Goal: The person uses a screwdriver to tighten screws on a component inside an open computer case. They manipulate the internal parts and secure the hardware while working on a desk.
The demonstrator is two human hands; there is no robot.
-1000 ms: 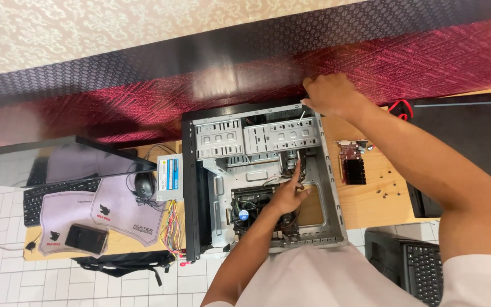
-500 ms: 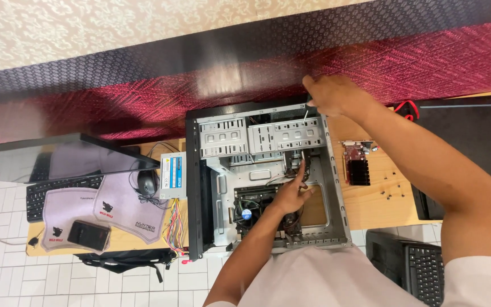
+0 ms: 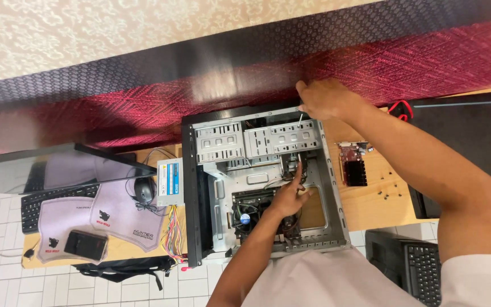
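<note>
Both hands' fingers (image 3: 298, 170) work narrowly inside open grey computer case (image 3: 336, 227).

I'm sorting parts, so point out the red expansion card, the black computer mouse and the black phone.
red expansion card (image 3: 354, 165): head view, on its black heatsink.
black computer mouse (image 3: 142, 190): head view, top shell.
black phone (image 3: 86, 245): head view, screen centre.

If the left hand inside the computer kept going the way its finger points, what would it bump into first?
Probably the small bundle of cables and connectors just beyond the left hand, below the grey metal drive cage of the open computer case. Depth is hard to judge.
</note>
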